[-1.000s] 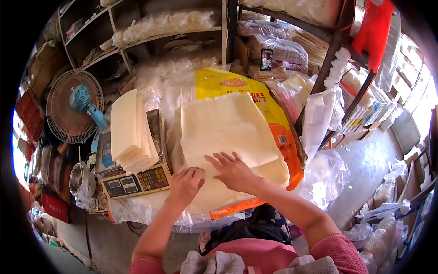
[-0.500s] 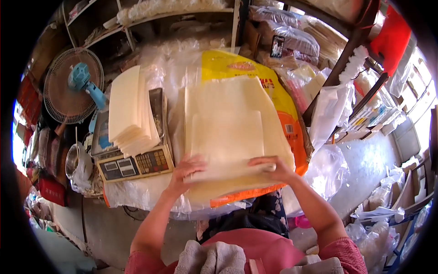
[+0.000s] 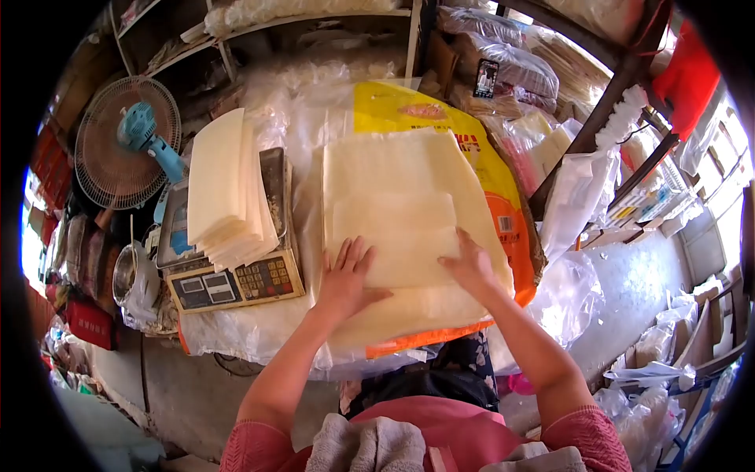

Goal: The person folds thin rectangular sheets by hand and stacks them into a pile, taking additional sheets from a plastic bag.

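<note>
A large cream-coloured thin sheet [image 3: 377, 161] lies spread in front of me, with a smaller folded panel [image 3: 393, 232] of the same material on top. My left hand [image 3: 346, 277] rests on the panel's lower left side, fingers apart and thumb pointing inward. On the panel's right edge lies my right hand [image 3: 469, 265], its fingers stretched out flat. Neither hand grips anything. A printed yellow and orange bag [image 3: 503, 200] is under the sheets. What the sheets are made of I cannot tell for sure.
Left of the sheets stands a digital scale [image 3: 236, 285] with a stack of folded cream sheets [image 3: 224, 185] on it. Behind it are a fan [image 3: 130, 141] and a metal pot [image 3: 126, 271]. Plastic-wrapped packs [image 3: 511, 67] and a dark metal post [image 3: 586, 141] stand at the right.
Both hands, which were holding the blurred lower edge of the sheet, have moved up and now lie flat on the panel with fingers spread. The fold lies flatter.
</note>
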`<state>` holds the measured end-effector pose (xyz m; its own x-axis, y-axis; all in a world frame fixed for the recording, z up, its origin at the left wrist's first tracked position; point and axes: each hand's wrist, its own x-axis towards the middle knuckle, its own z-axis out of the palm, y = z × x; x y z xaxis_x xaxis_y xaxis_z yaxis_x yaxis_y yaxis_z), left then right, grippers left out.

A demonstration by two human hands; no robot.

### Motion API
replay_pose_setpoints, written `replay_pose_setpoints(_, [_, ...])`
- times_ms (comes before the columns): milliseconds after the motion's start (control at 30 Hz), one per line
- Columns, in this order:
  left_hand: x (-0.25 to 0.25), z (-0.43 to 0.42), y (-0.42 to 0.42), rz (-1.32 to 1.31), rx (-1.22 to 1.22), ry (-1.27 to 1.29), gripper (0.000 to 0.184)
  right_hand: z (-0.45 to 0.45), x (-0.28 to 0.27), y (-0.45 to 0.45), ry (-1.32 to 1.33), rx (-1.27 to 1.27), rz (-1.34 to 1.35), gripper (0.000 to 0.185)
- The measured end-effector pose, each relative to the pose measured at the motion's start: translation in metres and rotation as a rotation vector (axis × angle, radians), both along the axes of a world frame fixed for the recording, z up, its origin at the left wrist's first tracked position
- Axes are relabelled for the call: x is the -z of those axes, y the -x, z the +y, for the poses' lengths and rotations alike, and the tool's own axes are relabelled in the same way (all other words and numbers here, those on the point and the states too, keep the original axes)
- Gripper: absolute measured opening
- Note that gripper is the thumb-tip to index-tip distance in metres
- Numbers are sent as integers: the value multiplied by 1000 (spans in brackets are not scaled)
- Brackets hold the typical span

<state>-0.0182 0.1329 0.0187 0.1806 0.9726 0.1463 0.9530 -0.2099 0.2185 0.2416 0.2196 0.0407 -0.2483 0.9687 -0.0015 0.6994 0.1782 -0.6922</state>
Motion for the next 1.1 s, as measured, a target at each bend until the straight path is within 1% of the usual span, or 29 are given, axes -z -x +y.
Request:
replay_pose_setpoints(67, [-4, 2, 2, 79, 30, 2, 85, -13, -20, 13, -309, -88, -146, 85])
replay_pose_setpoints(167, [8, 11, 13, 5, 104, -114, 73, -15, -24, 11, -330, -408, -452, 97])
replay_pose_setpoints(200, [10, 14, 20, 5, 144, -125, 67, -11, -19, 4, -154, -469, -512, 92])
replay_pose_setpoints(267, [8, 20, 37, 1, 222, -145, 56, -5, -23, -7, -184, -545, -474, 86])
replay_pose_setpoints(300, [2, 22, 44, -58, 203, -86, 52, -1, -25, -14, -197, -586, -455, 83])
replay_pose_setpoints(367, [-16, 23, 54, -173, 168, 40, 43, 9, -18, -40, -146, -639, -256, 71])
replay_pose_setpoints(400, [-17, 22, 57, -385, 138, -94, 38, 14, -14, -47, -124, -661, -157, 66])
replay_pose_setpoints(500, [-28, 24, 44, -1231, -224, 158, 40, 18, -6, -43, 189, -254, 339, 47])
replay_pose_setpoints(533, [-23, 32, 40, -1110, -326, 93, 41, 30, 13, -44, 147, -133, 166, 40])
replay_pose_setpoints(600, [-8, 56, 31, -860, -519, -38, 43, 28, -9, -26, 135, 30, -17, 42])
replay_pose_setpoints(633, [-8, 61, 24, -628, -473, -148, 47, 26, -22, -15, 130, 113, -106, 44])
replay_pose_setpoints(667, [-9, 65, 18, -394, -423, -252, 51, 24, -31, -9, 95, 133, -162, 51])
replay_pose_setpoints(700, [-8, 69, 14, -160, -373, -351, 55, 28, -28, -6, 74, 152, -189, 49])
replay_pose_setpoints(733, [-5, 76, 14, -199, -295, -140, 68, 33, -21, -3, 58, 168, -217, 47])
replay_pose_setpoints(800, [-11, 74, 0, -117, -285, -21, 72, 36, -20, 4, 72, 171, -285, 43])
replay_pose_setpoints(833, [-12, 73, -4, -80, -280, 38, 74, 36, -30, 7, 97, 160, -326, 43])
replay_pose_setpoints(867, [-11, 73, -4, -119, -272, 104, 76, 35, -34, 9, 120, 151, -367, 44])
replay_pose_setpoints(967, [-2, 73, -5, -56, -280, 61, 76, 41, -9, 14, -586, -95, -294, 51])
replay_pose_setpoints(1067, [13, 74, -7, -59, -294, -9, 73, 34, 13, 23, -383, -228, -564, 56])
replay_pose_setpoints(1100, [15, 75, -7, -66, -294, -15, 72, 34, 21, 24, -410, -217, -543, 55])
